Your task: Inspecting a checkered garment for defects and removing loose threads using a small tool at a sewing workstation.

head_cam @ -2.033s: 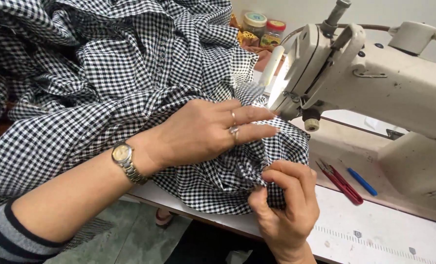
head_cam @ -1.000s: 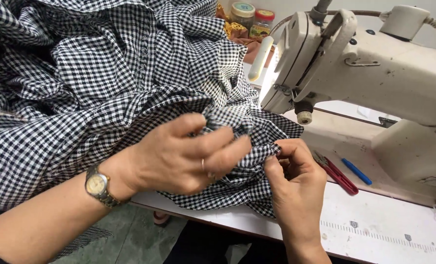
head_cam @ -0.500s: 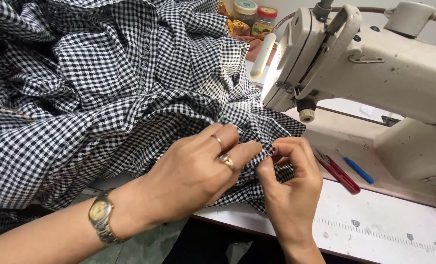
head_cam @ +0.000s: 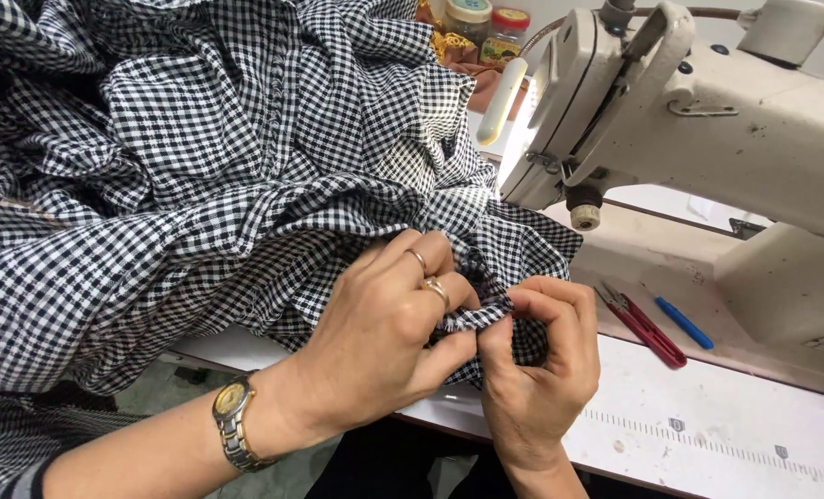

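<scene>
A big heap of black-and-white checked fabric [head_cam: 227, 166] covers the left of the sewing table. My left hand [head_cam: 384, 323], with two rings and a wristwatch, pinches a folded raw edge of the fabric at its near corner. My right hand [head_cam: 537, 370] meets it from the right, thumb and fingers closed on the same edge. Both hands touch each other at the fold. The cream sewing machine [head_cam: 708, 120] stands just behind and to the right of my hands.
Red thread snips [head_cam: 643, 325] and a blue pen-like tool [head_cam: 684, 323] lie on the machine bed right of my hands. Small jars [head_cam: 490, 23] stand at the back beyond the fabric. A printed ruler strip [head_cam: 708, 444] runs along the white table's front edge.
My left hand slid back from on top of the fabric to its near edge. Both hands closed together on the folded edge, and the fabric corner bunched up between them.
</scene>
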